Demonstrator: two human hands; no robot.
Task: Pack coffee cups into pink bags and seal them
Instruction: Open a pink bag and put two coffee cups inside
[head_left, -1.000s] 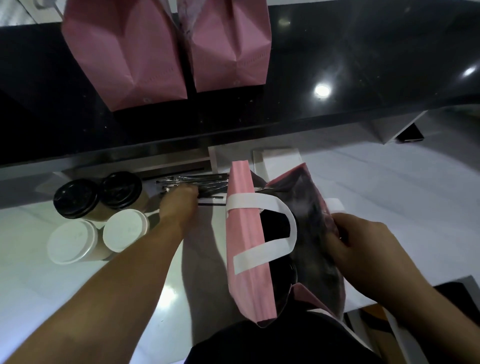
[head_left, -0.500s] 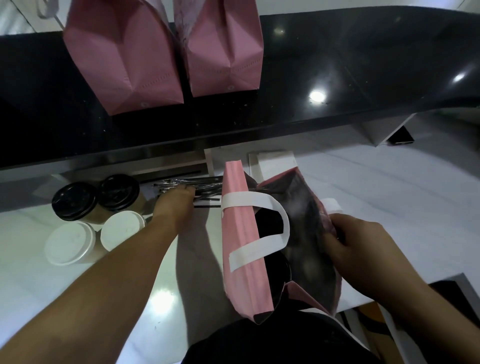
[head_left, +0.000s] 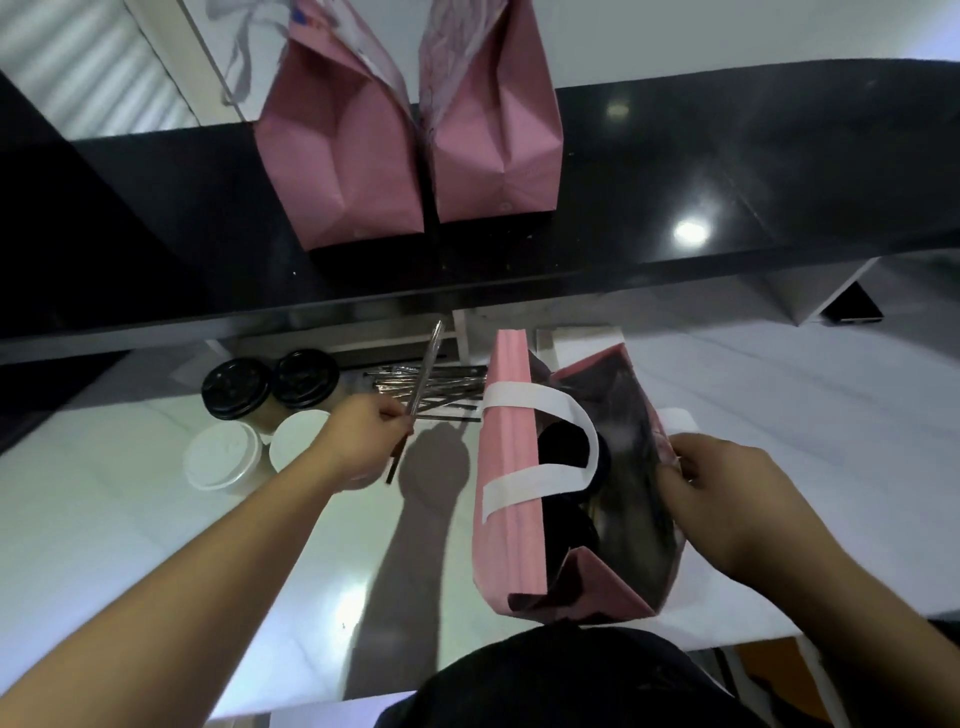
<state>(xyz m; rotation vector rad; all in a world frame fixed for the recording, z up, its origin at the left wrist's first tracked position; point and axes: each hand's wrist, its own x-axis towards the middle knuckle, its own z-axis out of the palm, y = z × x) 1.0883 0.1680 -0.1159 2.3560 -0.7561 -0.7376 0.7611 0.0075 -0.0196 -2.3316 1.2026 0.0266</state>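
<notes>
An open pink bag (head_left: 506, 483) with white handles stands on the white counter before me, dark cup lids showing inside it. My right hand (head_left: 727, 499) grips the bag's right edge and holds it open. My left hand (head_left: 363, 436) pinches a wrapped straw (head_left: 422, 379), lifted above a pile of wrapped straws (head_left: 441, 382). Left of that hand stand two black-lidded cups (head_left: 236, 387) (head_left: 304, 376) and two white-lidded cups (head_left: 223, 457) (head_left: 296, 441).
Two closed pink bags (head_left: 343, 166) (head_left: 498, 140) stand on the raised black counter (head_left: 727, 171) at the back. A dark phone-like object (head_left: 852, 306) lies at the far right. My dark clothing (head_left: 545, 680) fills the bottom edge.
My left hand has lifted one wrapped straw off the pile and drawn back toward me. My right hand still holds the bag's edge. The camera has tilted up.
</notes>
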